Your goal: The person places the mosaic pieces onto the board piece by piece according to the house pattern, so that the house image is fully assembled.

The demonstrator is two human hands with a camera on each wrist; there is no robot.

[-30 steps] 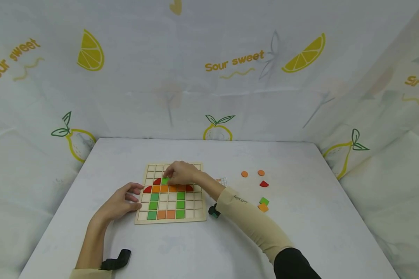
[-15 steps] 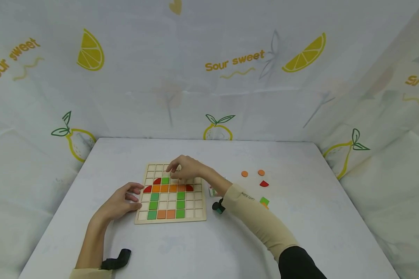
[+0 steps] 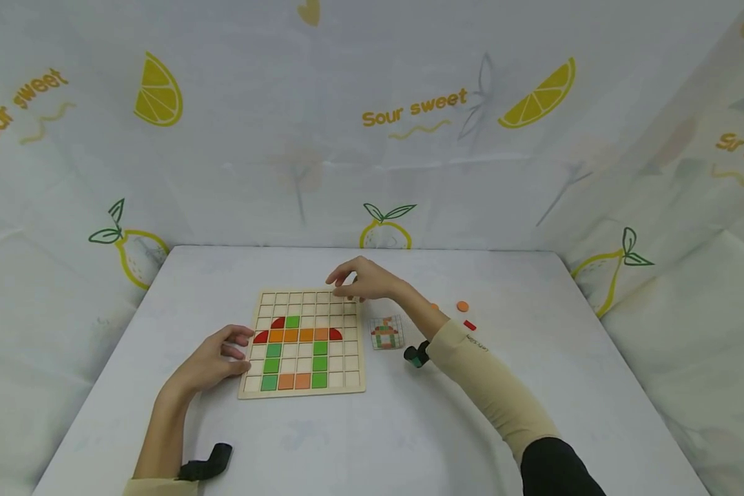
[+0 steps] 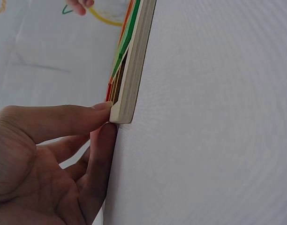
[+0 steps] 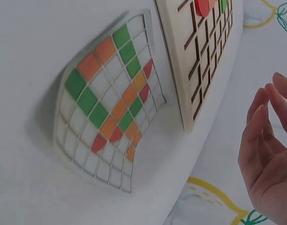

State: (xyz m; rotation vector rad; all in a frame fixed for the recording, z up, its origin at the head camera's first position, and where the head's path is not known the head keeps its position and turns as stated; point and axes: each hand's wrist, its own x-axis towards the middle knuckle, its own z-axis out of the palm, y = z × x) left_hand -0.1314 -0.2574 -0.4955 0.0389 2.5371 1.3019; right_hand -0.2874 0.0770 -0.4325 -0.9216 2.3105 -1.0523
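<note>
A wooden grid board [image 3: 350,362] lies flat on the table in the head view, with red, orange and green pieces set in its cells. My left hand [image 3: 219,358] rests against its left edge, thumb and fingers apart along it. In the left wrist view, the thumb tip touches the board's corner [image 4: 122,112]. Above the far right corner of the board hangs my right hand [image 3: 367,279], fingers loosely bent and nothing visible between them. Beside the board lies a pattern card [image 3: 386,333], whose coloured grid shows large in the right wrist view.
Right of the card are an orange disc [image 3: 462,306], a second orange disc [image 3: 435,306] partly covered by the right forearm, and a red piece [image 3: 469,324]. The right sleeve [image 3: 490,386] crosses the table there. A printed cloth [image 3: 273,138] hangs behind the table.
My right hand has lifted from the green square in the board and moved right and away to the far corner, uncovering the pattern card. The left hand stays in place.
</note>
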